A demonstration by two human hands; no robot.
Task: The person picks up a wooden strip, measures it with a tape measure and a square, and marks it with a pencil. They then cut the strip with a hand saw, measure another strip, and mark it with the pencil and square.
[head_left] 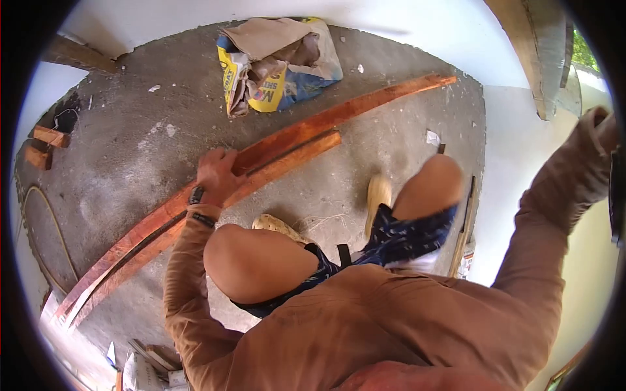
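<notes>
Clamping left hand [218,173] over long plank [313,127] mid-length; right hand [605,127] grip unclear.

Concrete floor [130,143], grey and dusty. Lying on it: two long reddish planks [293,137] side by side; a torn paper sack [274,62] near the wall [417,26]; short wood blocks [45,140]; my two sandalled feet [378,195].

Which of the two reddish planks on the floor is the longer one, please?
The far plank, on the bag's side: its end runs well past that of the near plank, which stops short beside it.
</notes>
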